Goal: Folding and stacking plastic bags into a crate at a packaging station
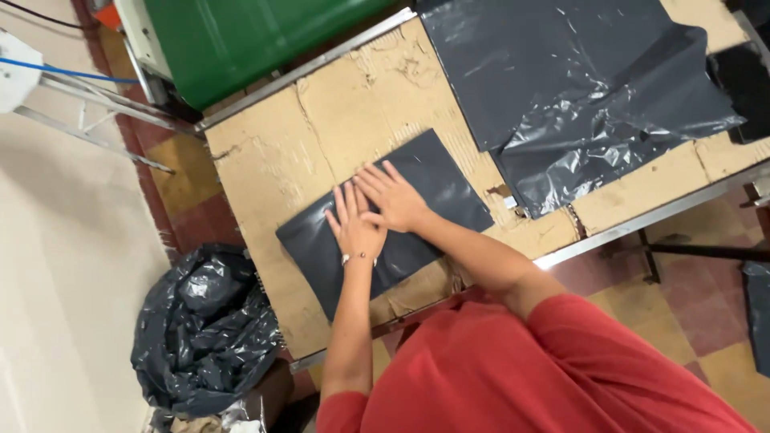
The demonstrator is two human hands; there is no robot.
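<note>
Hands lie flat, palms down, on a folded dark grey plastic bag (385, 220) resting on the cardboard-covered table (265, 160). Which hand is which takes care, since the view is rotated: the forearm running up from the lower edge beside the red sleeve ends in the left hand (353, 228), which wears a thin bracelet at the wrist. The right hand (393, 196) comes in from the right on a bent arm, elbow near the table edge, and its fingers (369, 180) lie partly over those of the left hand.

Both hands are open, fingers extended and slightly spread, pressing on the bag; neither grips or pinches anything. The 2 hands touch each other near the fingertips.

The folded bag sits near the middle of the table's near half, angled to the table edge, with its lower corner close to that edge. The cardboard under it is torn and worn in places.

Further back on the table lies a stack of loose dark grey plastic sheets (577, 88), wrinkled, well apart from the hands. A green machine (241, 40) stands beyond the far table edge. On the floor beside the table sits a crumpled black plastic sack (204, 329).
</note>
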